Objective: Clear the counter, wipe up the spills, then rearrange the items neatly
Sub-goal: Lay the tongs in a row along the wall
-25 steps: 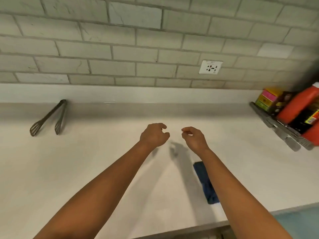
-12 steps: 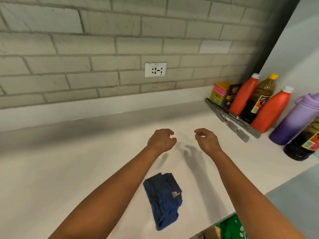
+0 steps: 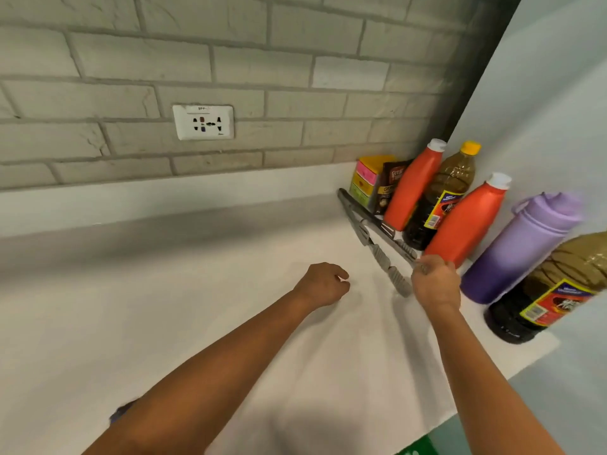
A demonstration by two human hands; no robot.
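Observation:
My left hand [image 3: 323,284] hovers over the white counter [image 3: 184,300] with loosely curled fingers and holds nothing. My right hand [image 3: 434,281] is at the near end of the metal tongs [image 3: 377,239], just in front of a red bottle [image 3: 466,221]. Its curled fingers are hidden behind the back of the hand, so I cannot tell whether it touches the tongs. A sliver of the blue cloth [image 3: 121,412] shows beside my left forearm at the lower left.
Along the right wall stand a second red bottle [image 3: 412,188], a yellow-capped oil bottle [image 3: 451,188], a purple flask [image 3: 522,247] and a dark bottle [image 3: 555,290]. Coloured boxes [image 3: 366,180] and a brown packet [image 3: 391,187] fill the corner. A socket [image 3: 203,122] sits in the brick wall.
The view has swung right toward the bottles. My right hand has reached to the end of the tongs. The blue cloth has slid almost out of sight at lower left.

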